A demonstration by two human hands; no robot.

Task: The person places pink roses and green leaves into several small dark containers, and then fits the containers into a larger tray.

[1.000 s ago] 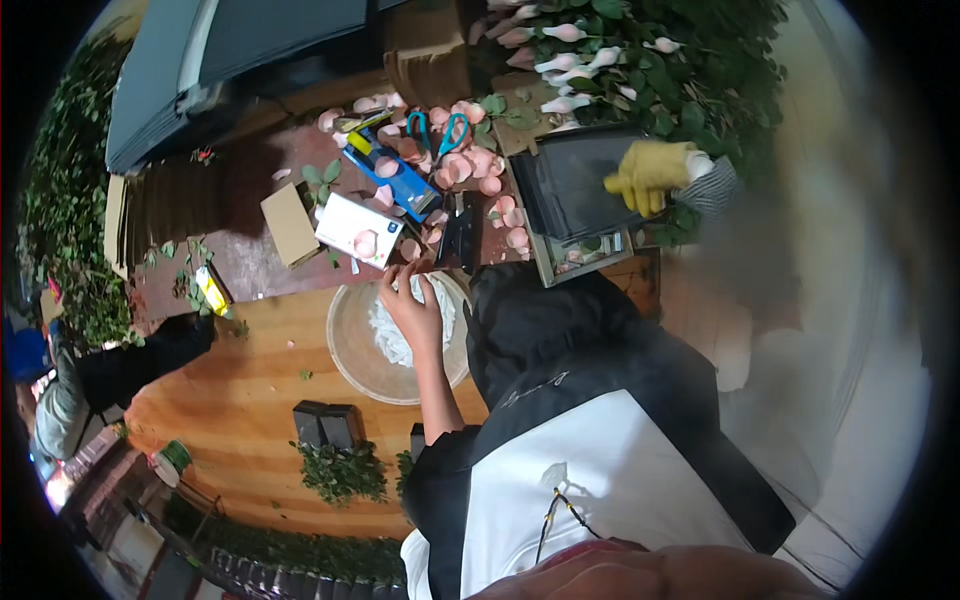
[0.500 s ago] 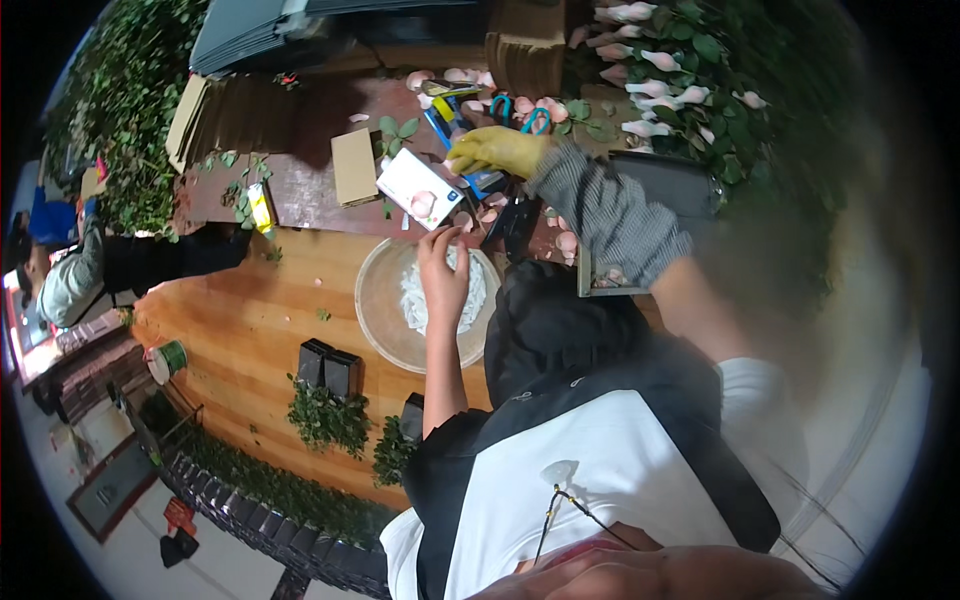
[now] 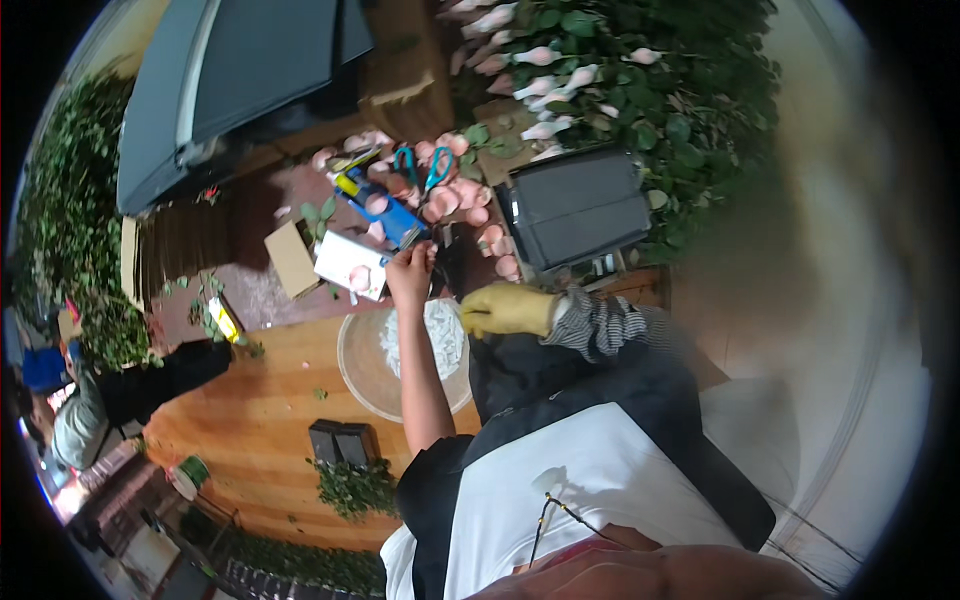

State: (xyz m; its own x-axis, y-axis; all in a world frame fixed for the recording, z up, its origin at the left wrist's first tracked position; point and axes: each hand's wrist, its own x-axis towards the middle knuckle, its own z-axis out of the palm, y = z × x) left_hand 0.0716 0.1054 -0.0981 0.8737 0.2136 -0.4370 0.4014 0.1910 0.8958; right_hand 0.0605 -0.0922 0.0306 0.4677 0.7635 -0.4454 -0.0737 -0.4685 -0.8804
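My bare left hand [image 3: 410, 268] is at the table's front edge, fingers curled together beside the white box [image 3: 350, 260] and blue packet [image 3: 385, 210]; what they hold, if anything, is unclear. My right hand [image 3: 505, 310], in a yellow glove and striped sleeve, is lower, over my black apron beside a round bin [image 3: 355, 375] with white scraps; its fingers are curled, their contents hidden. Teal scissors [image 3: 438, 170] lie among pink petals [image 3: 465, 195]. A black item [image 3: 450, 255] is by my left hand. A dark tray [image 3: 575, 205] sits at the table's right.
Cardboard sheets [image 3: 175, 255], a yellow packet [image 3: 225, 318] and a grey stack [image 3: 250, 75] are on the table [image 3: 250, 290]. Pink roses [image 3: 540, 85] and foliage [image 3: 680, 140] fill the back right. Another person [image 3: 80, 425] is at the left. Black pots [image 3: 340, 440] stand on the wooden floor [image 3: 240, 420].
My gloved right hand went from the tray leftward over the blue packet, then down to beside the bin. My left hand moved slightly right and up toward the packet. The camera view shifted.
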